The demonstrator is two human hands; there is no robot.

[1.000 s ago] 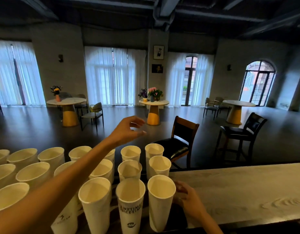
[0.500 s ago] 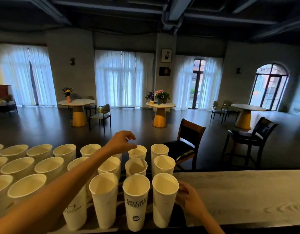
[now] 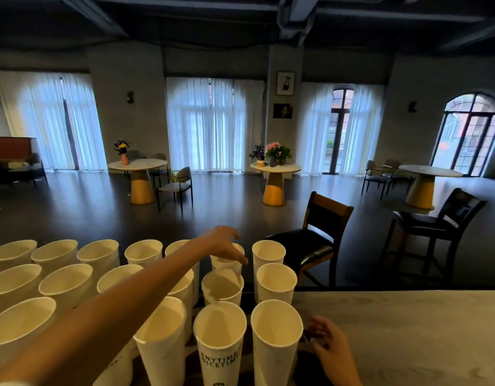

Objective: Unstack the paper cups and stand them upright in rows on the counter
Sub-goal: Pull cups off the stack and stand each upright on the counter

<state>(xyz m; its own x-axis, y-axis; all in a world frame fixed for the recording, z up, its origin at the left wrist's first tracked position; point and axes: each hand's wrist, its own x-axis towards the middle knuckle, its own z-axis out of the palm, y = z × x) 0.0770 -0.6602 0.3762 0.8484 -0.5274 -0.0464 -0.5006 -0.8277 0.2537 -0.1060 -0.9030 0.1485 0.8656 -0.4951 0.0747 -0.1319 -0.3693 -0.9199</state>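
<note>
Several tall white paper cups stand upright in rows on the left part of the counter [image 3: 407, 335]. The nearest one reads "ANYTIME NICETIME" [image 3: 220, 346]. My left hand [image 3: 222, 243] reaches across the rows and hovers over a far-row cup [image 3: 227, 263], fingers spread and relaxed, fingertips at its rim. Low at the right, my right hand [image 3: 331, 349] lies beside the near right cup [image 3: 277, 332]; its fingers are loosely curled and hold nothing. My left forearm hides parts of the middle cups.
Pale wood-grain counter stretches bare to the right of the cups. Just beyond its far edge stand a wooden chair [image 3: 321, 235] and a dark stool [image 3: 438, 221]. Round tables with flowers [image 3: 274, 165] are farther back.
My left hand has dropped from above the cups to the rim of a far-row cup. My right hand stays beside the near right cup, fingers slightly off it.
</note>
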